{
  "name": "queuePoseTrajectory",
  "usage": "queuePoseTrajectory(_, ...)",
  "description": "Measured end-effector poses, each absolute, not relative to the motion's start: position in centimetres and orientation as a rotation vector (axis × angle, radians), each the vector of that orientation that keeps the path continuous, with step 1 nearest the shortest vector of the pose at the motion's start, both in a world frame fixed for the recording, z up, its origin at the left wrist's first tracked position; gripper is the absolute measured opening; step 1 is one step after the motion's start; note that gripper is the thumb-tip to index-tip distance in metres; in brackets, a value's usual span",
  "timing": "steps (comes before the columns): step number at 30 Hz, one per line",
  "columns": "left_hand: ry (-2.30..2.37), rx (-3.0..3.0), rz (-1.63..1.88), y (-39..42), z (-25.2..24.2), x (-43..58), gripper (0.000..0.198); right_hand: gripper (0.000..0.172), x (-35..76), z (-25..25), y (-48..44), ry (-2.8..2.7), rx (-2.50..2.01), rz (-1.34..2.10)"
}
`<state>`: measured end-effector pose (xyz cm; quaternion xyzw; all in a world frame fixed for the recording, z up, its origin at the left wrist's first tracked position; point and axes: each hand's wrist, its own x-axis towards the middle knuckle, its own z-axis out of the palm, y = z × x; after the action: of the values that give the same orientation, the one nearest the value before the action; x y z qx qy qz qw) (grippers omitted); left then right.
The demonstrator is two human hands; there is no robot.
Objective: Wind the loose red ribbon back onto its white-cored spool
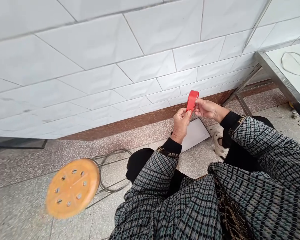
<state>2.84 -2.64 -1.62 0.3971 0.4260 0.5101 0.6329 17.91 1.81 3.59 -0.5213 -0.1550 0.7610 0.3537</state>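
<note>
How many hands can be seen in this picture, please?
2. The left hand holds the red roll at its lower end; the right hand is at the roll's right side. No other hand is visible.

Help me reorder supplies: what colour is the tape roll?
The tape roll is red, as the head view shows best.

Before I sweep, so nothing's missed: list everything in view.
floor: 1, grey, bottom
wall: 1, white, top
skirting: 1, brown, below wall
tape: 1, red, centre
board: 1, whitish, centre
stool: 1, orange, left
table: 1, white, right
cord: 1, grey, on table
scraps: several, dark, right
panel: 1, black, left
jacket: 1, grey check, bottom
legs: 2, black, centre
shoe: 1 clearly, pale, by board
left hand: 1, bare, gripping tape
right hand: 1, bare, at tape
</note>
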Motion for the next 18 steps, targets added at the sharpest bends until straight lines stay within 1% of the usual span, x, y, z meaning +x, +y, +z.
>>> queuePoseTrajectory(3,0.936,0.899,1.160,-2.7,-1.5,2.8,0.056,0.035,17.8,3.9,1.3,-0.396,-1.326,1.999)
queuePoseTrajectory(5,0.950,0.885,1.136,-2.8,-1.4,2.9,0.058,0.035,17.8,3.9,1.0,-0.375,-1.311,2.017)
queuePoseTrajectory(8,1.039,0.879,1.127,-2.8,-1.2,3.0,0.056,0.031,17.8,3.8,0.5,-0.328,-1.287,2.046)
queuePoseTrajectory(11,1.058,0.910,1.092,-2.4,-0.8,2.6,0.053,0.030,17.9,3.6,0.2,-0.311,-1.256,2.083)
queuePoseTrajectory(15,0.974,0.971,0.913,-1.5,-0.4,1.6,0.072,0.030,18.5,3.4,0.0,-0.369,-1.254,2.139)
queuePoseTrajectory(18,0.951,1.016,0.844,-0.9,-0.4,1.1,0.078,0.031,19.1,3.3,-0.1,-0.457,-1.303,2.150)
